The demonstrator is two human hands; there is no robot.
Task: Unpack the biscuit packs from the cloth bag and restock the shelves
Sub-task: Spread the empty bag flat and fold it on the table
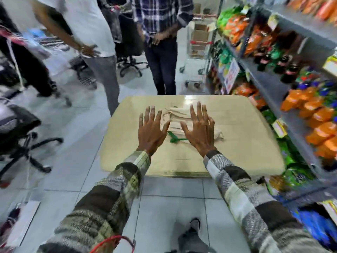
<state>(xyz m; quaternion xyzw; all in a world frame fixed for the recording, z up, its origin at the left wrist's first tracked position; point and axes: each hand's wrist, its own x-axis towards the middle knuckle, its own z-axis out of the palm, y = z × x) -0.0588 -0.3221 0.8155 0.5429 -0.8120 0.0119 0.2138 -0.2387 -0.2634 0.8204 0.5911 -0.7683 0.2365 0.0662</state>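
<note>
Head view, cloth bag [175, 118] on table [237, 136] between left hand [152, 131] and right hand [199, 133], fingers [199, 115] spread, holding nothing.

The single head-worn wide-angle view looks forward and down, close over the table [237, 143], shelves [310, 30] along its right edge.

— What do we see mid-frame?
— Our left grip [152, 131] and right grip [198, 131], fingers spread straight, over the folded cloth bag [173, 115] on the beige counter [237, 139]. A green strap [174, 138] shows between them.
— And along the right edge?
— We see shelves [264, 79] stocked with orange packs [321, 117].
</note>
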